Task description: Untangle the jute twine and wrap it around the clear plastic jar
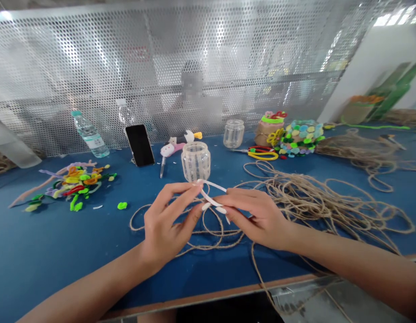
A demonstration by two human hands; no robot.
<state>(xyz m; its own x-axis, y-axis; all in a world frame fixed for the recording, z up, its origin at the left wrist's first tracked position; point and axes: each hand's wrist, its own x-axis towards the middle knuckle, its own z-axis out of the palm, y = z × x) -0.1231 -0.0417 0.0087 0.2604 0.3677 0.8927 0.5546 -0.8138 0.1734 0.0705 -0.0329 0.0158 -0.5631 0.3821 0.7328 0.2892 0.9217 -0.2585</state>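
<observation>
My left hand (167, 220) and my right hand (258, 220) meet above the blue table (53, 242), pinching a bent white pipe cleaner (211, 193) between their fingertips. A loose tangle of jute twine (315, 202) lies under and around both hands, spreading to the right. Just beyond my fingers stands a ribbed clear glass jar (195, 161), close to but apart from the pipe cleaner.
A heap of colourful pipe-cleaner shapes (71, 184) lies at left. A phone (139, 145), water bottle (89, 134), yellow-handled scissors (263, 154), plain jar (234, 133) and decorated jar (297, 138) stand beyond. A perforated metal screen (194, 45) backs the table, with a person (192, 89) behind it.
</observation>
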